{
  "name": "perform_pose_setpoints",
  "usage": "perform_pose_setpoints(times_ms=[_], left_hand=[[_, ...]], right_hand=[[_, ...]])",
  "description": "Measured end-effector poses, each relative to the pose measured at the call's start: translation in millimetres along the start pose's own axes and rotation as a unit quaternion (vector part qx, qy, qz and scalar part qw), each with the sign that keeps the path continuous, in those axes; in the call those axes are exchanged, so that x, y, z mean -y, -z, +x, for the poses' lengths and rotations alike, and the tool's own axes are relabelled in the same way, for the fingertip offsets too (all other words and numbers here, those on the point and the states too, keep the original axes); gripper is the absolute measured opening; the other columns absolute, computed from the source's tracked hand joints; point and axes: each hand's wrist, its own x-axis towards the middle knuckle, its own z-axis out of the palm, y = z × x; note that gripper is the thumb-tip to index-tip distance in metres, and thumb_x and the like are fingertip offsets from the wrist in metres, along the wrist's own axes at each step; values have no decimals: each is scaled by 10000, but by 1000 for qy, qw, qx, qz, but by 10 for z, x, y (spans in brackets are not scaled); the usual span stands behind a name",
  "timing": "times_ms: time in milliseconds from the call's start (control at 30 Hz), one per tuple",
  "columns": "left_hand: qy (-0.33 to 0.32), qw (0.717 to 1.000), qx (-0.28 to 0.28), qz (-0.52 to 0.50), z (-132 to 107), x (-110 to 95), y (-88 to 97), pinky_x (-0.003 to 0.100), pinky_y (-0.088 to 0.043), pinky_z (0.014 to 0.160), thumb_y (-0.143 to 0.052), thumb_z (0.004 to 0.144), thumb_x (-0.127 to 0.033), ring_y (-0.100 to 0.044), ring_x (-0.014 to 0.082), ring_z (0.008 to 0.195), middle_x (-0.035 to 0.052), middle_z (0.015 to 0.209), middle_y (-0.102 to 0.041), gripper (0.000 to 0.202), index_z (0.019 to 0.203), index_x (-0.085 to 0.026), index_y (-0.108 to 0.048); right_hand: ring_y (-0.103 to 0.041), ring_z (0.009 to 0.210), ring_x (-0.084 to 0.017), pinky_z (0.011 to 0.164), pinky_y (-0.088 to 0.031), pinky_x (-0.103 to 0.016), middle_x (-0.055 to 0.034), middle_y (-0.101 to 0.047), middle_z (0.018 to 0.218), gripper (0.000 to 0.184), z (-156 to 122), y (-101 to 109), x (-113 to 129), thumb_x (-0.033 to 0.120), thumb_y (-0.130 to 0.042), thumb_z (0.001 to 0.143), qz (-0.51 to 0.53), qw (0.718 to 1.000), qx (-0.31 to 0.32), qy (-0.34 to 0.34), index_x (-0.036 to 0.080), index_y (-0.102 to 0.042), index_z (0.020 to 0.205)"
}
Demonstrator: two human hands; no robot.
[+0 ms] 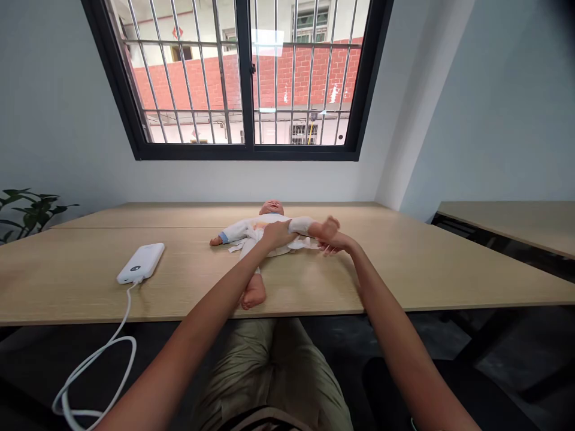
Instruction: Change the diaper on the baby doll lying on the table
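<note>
1. I am laying my left hand [276,234] across the middle of a baby doll [272,208], fingers curled over its white garment [240,232]. I cannot tell whether this hand is gripping the cloth or only pressing on it.
2. I am clasping the doll's hand [327,228] in my right hand [338,243], my fingers closed around it, and I am holding that arm straight out to the side.
3. The doll is lying on its back in the middle of the desk [395,281], with its head pointing away from me and its legs toward me.
4. As things stand, the doll is wearing the garment on its upper body, with both arms sitting in white sleeves. The sleeve on the far side from my right hand is showing a blue cuff.
5. Loose ends of cloth are hanging beside the doll's waist, and a bare foot [254,291] is lying uncovered near the desk's edge. My arms and hands are hiding part of the lower body, so I cannot tell how the cloth sits there.
6. A power bank [141,263] is lying to my left on the desk, with its white cable [128,311] trailing over the edge.
</note>
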Motion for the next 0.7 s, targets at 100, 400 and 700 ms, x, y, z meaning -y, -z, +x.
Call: perform_pose_setpoints(times_ms=[100, 400, 700], left_hand=[[45, 993, -7, -108, 88, 174, 1, 314, -442, 751, -499, 873, -535, -647, 306, 969, 136, 1054, -719, 449, 1057, -166, -675], [74, 969, -35, -234, 157, 358, -108, 323, -457, 755, -519, 856, -525, -647, 283, 928, 111, 989, -718, 404, 943, -161, -671], [74, 965, -51, -246, 109, 331, -89, 340, -474, 774, -548, 851, -502, -646, 276, 894, 116, 931, -712, 357, 903, -170, -667]], right_hand=[[-636, 520, -152, 452, -490, -226, -135, -721, 739, 459, -69, -26, 39, 572, -733, 738, 41, 988, 140, -42, 114, -694, 755], [-680, 1012, -188, 902, -553, -307, -107, -683, 1186, 499, 24, -386, 181, 368, -690, 836, 279, 947, 60, 148, 178, -575, 1283], [-584, 1157, -202, 1042, -435, -374, -116, -627, 1251, 339, 367, -791, 28, 266, -554, 837, 96, 944, -98, 299, 166, -584, 1160]])
